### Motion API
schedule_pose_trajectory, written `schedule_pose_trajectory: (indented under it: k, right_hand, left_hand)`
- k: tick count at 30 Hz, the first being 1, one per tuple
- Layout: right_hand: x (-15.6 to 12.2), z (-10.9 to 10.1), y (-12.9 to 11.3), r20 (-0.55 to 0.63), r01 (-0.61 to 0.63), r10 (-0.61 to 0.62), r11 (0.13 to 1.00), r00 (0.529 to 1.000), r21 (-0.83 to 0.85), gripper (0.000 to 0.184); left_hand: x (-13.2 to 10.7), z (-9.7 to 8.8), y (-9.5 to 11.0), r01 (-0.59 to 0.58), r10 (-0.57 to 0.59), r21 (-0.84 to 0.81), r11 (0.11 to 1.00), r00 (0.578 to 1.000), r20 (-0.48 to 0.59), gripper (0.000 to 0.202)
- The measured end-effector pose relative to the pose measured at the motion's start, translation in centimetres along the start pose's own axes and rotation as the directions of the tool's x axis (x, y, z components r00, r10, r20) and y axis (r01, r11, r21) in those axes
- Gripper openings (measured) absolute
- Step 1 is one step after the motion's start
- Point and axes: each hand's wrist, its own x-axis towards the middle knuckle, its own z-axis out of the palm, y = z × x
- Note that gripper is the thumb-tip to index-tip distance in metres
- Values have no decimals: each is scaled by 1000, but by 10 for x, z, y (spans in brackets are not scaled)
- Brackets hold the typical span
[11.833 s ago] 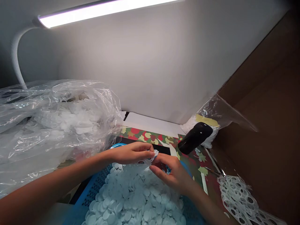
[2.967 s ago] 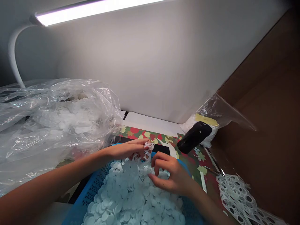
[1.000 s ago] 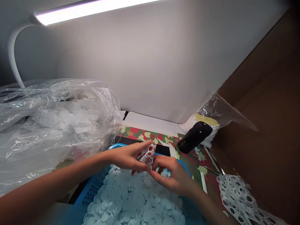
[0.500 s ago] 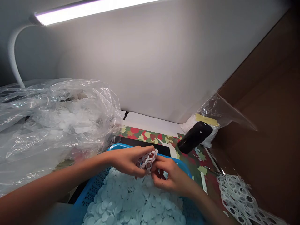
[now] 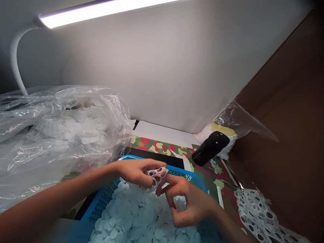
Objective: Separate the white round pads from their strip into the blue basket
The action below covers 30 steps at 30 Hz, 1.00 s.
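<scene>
In the head view my left hand is closed round a curled white sheet full of round cut-outs. My right hand is beside it, its forefinger pointing at the sheet's lower edge and its thumb well apart; I see nothing in its grasp. Whether the fingertip touches the sheet I cannot tell. Below both hands, a blue plastic basket is heaped with small white discs.
A big clear plastic bag of white pieces lies left. To the right are a black rounded object, a smaller clear bag, metal tweezers and a pile of perforated white sheets. A lamp shines overhead.
My right hand's thumb has moved down and away from its forefinger, widening the gap between them. The sheet in my left hand has lowered slightly and shifted left.
</scene>
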Motion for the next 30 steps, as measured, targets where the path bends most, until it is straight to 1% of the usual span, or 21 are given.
schedule_pose_trajectory:
  k: [2, 4, 8, 10, 12, 19, 21, 25, 28, 30]
  right_hand:
    - [1, -1, -1, -1, 11, -11, 1000, 1000, -9, 17]
    - [2, -3, -2, -33, -3, 1, 999, 999, -42, 19]
    - [3, -5, -2, -155, -88, 68, 988, 986, -124, 30]
    - [3, -5, -1, -189, -128, 100, 981, 977, -142, 27]
    - [3, -4, 1, -194, -146, 117, 979, 974, -142, 21]
    - [5, -3, 1, -198, -154, 125, 978, 972, -138, 10]
    - [5, -3, 1, -198, -167, 137, 976, 970, -141, 12]
    - [6, -1, 3, -230, -191, 152, 969, 961, -156, 14]
    - [6, 0, 5, -239, -165, 123, 972, 963, -166, 18]
    - [5, 0, 6, -226, -144, 104, 974, 969, -173, 21]
  left_hand:
    - [1, 0, -1, -6, 6, -11, 1000, 1000, -15, 18]
    - [1, 0, -2, -22, 22, -19, 1000, 999, -35, 18]
    - [3, 2, -3, -38, 37, -15, 999, 995, -98, 20]
    - [3, 2, -3, -45, 46, 8, 999, 992, -115, 20]
    - [3, 3, -3, -45, 49, 35, 998, 993, -111, 19]
    - [4, 3, -4, -33, 42, 112, 993, 996, -82, 16]
    - [4, 4, -4, -31, 45, 172, 985, 996, -76, 16]
    - [5, 4, -6, -55, 90, 314, 948, 991, -98, 14]
    - [5, 4, -7, -22, 50, 319, 948, 996, -80, 13]
    - [5, 2, -6, -4, 28, 308, 951, 997, -75, 16]
